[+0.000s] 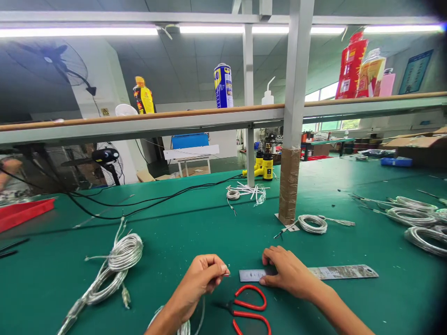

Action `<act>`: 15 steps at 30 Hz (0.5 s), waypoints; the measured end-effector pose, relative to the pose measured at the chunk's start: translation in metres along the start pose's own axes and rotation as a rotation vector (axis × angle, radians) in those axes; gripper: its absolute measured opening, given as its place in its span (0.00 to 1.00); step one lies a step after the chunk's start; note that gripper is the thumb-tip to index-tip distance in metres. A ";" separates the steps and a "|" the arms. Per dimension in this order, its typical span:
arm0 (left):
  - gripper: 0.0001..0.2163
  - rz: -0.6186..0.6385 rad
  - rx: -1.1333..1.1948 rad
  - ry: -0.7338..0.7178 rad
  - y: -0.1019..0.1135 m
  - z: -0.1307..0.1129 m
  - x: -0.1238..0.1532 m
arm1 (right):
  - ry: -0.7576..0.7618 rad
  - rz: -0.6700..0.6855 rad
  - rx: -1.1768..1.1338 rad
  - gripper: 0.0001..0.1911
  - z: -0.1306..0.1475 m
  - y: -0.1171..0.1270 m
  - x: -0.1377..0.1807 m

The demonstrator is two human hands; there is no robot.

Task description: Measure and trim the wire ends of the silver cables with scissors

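Note:
My left hand (202, 278) is closed in a pinch on the end of a thin silver cable (200, 312) that trails back under my wrist. My right hand (286, 272) lies on a metal ruler (335, 272) flat on the green table, fingers curled and pressing its left end. The pinched cable end is held just left of the ruler's left edge. Red-handled scissors (249, 309) lie on the table between and just below both hands.
A bundle of silver cable (118, 260) lies to the left, a small coil (312, 224) by the taped post (289, 186), more coils (415, 218) at the right. Black cords (139, 204) cross the green table (52, 265); a red tray (24, 211) sits far left. Yellow tools (263, 165) stand behind.

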State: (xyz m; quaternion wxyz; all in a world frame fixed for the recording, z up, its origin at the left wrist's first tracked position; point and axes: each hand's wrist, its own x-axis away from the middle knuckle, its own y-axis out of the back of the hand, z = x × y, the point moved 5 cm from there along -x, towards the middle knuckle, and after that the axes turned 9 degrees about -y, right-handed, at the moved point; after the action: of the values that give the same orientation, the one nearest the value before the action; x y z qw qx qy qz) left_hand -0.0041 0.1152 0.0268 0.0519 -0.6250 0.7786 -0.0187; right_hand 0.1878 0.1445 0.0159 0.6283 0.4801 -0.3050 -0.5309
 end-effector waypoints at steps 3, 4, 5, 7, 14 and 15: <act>0.09 0.051 -0.093 0.006 -0.005 -0.001 0.001 | 0.023 0.034 0.008 0.08 -0.008 -0.004 0.000; 0.10 0.063 -0.118 0.006 -0.006 -0.001 0.001 | 0.024 0.037 0.001 0.08 -0.008 -0.004 0.000; 0.10 0.072 -0.138 0.005 -0.007 0.000 0.001 | 0.018 0.041 -0.014 0.08 -0.009 -0.005 -0.001; 0.11 0.079 -0.165 -0.002 -0.007 0.001 0.000 | -0.021 0.053 -0.062 0.08 -0.010 -0.007 -0.002; 0.11 0.086 -0.234 -0.032 -0.005 0.004 -0.003 | -0.266 -0.048 -0.136 0.19 -0.007 -0.015 -0.006; 0.11 0.090 -0.239 -0.032 -0.005 0.004 -0.002 | -0.283 -0.074 -0.124 0.25 -0.004 -0.014 -0.006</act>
State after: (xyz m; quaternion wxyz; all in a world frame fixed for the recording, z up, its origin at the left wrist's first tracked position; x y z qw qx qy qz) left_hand 0.0021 0.1164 0.0230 -0.0096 -0.5913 0.8018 0.0864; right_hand 0.1847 0.1518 0.0027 0.5875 0.3715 -0.3393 -0.6338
